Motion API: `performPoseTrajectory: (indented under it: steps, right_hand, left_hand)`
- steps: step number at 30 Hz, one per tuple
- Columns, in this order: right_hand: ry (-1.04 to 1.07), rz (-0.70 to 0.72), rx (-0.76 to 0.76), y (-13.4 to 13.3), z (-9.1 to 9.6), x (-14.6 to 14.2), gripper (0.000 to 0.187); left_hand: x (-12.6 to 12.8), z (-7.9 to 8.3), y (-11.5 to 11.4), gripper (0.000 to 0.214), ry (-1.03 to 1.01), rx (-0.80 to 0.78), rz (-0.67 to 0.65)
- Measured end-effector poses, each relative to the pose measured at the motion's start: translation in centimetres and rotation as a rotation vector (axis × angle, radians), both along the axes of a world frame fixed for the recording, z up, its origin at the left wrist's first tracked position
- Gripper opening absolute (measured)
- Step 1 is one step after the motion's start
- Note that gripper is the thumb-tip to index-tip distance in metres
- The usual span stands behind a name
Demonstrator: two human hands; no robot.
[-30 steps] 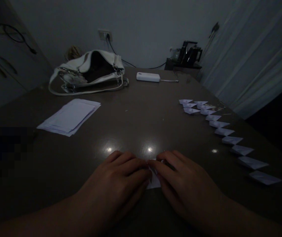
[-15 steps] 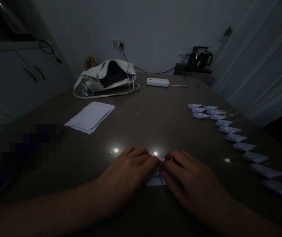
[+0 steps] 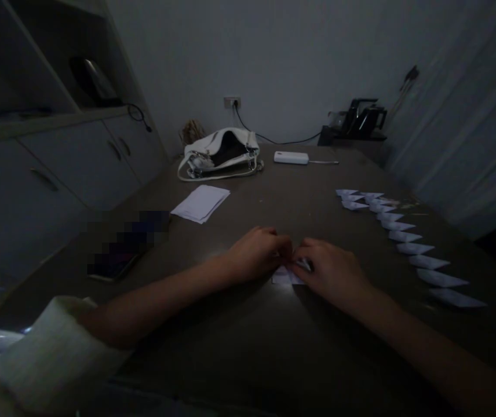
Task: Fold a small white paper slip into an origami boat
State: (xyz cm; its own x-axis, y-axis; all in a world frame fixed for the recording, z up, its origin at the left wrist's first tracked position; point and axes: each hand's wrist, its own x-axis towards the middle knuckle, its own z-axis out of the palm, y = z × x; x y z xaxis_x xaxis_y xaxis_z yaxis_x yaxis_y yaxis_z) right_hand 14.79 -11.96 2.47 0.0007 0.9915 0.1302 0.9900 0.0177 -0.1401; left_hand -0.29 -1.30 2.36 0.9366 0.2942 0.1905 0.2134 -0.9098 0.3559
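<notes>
A small folded sheet of white paper (image 3: 286, 277) lies on the dark table in front of me, partly covered by my fingers. My left hand (image 3: 260, 250) pinches its upper edge from the left. From the right, my right hand (image 3: 328, 263) grips the same paper, thumb low and fingers curled over a raised fold. The fingertips of both hands nearly meet at the paper's middle. To the right, several folded white paper boats (image 3: 415, 248) stand in a curving row. A stack of white paper sheets (image 3: 201, 202) lies farther off to the left.
A white handbag (image 3: 224, 153) and a white power bank (image 3: 291, 157) with a short cable sit at the table's back. A phone (image 3: 121, 255) lies at left. Cabinets (image 3: 78, 156) flank the left side; a black kettle (image 3: 369, 120) stands at the back right.
My view has pulled back and turned left, showing more cabinet, the phone and my left sleeve. Both hands stay on the paper, with the left fingers now more curled into a pinch.
</notes>
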Motion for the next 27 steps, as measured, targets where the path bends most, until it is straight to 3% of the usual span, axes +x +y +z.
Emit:
performPoseTrajectory:
  steps: [4,8,12,27]
  right_hand:
    - [0.047,-0.007,-0.002,-0.1,0.2,0.1,0.011]
    - [0.097,0.0,0.011,-0.1,0.0,0.3,0.01]
    - [0.145,-0.031,0.006,-0.2,-0.2,0.3,0.012]
    - [0.098,-0.048,0.016,-0.4,-0.3,-0.1,0.016]
  left_hand:
    - [0.6,0.6,1.1,0.012,0.02,-0.092,-0.138]
    - [1.7,0.9,1.6,0.01,-0.055,0.179,0.005]
    - [2.1,0.4,1.3,0.006,-0.008,0.317,-0.073]
    - [0.7,0.5,0.9,0.018,-0.013,0.388,-0.132]
